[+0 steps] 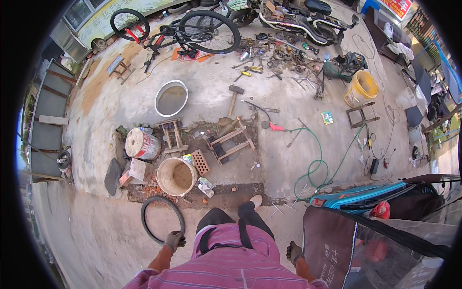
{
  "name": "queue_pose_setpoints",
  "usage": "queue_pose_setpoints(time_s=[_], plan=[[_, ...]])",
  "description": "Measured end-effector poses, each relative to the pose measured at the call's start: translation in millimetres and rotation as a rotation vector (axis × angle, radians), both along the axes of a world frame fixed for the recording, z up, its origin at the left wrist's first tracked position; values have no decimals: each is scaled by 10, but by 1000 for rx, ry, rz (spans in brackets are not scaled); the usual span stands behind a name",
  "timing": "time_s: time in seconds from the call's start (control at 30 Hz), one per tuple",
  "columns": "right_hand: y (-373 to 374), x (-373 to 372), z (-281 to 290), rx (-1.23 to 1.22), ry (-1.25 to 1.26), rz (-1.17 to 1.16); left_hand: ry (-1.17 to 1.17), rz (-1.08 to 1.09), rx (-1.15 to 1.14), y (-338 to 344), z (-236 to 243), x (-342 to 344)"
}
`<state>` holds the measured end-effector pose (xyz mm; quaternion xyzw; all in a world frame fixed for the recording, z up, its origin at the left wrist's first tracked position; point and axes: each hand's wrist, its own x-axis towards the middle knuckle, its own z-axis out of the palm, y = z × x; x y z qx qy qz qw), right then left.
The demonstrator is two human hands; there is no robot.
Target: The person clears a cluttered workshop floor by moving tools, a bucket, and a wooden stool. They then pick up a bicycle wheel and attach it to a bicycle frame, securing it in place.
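Note:
My left hand (174, 240), in a dark work glove, hangs at my left side. Its fingers are curled round the near right edge of a black bicycle tyre (144, 217), which hangs out ahead of the hand. At my right side, beside the dark brown vehicle cover (325, 236), my gloved right hand (294, 252) is loosely closed, with nothing visible in it. Ahead of the tyre stands a pale plastic bucket (161, 177) with murky contents. A perforated red brick (200, 162) leans against its right side.
Low wooden stools (236, 144) and a paint bucket (146, 144) stand on broken ground ahead. Beyond lie a water basin (158, 103), a sledgehammer (234, 94), scattered tools and a bicycle (166, 33). A green air hose (321, 149) loops across the right. A covered vehicle (365, 195) flanks me.

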<state>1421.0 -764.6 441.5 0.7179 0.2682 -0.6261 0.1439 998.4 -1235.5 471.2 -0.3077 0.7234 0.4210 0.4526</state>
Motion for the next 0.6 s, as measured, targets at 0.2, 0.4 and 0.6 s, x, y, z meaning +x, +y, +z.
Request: queue_pose_setpoints(time_s=[0.2,0.4,0.6], plan=[[883,-455,-80,77,51,13,-7,-19,-37,419,12,-29],[1639,-1262,-153,108,183,-121,-26,22,-70,602,-115,-351],[2205,-2447,44,106,433,-344,-99,-24,-53,1182,-512,-902]])
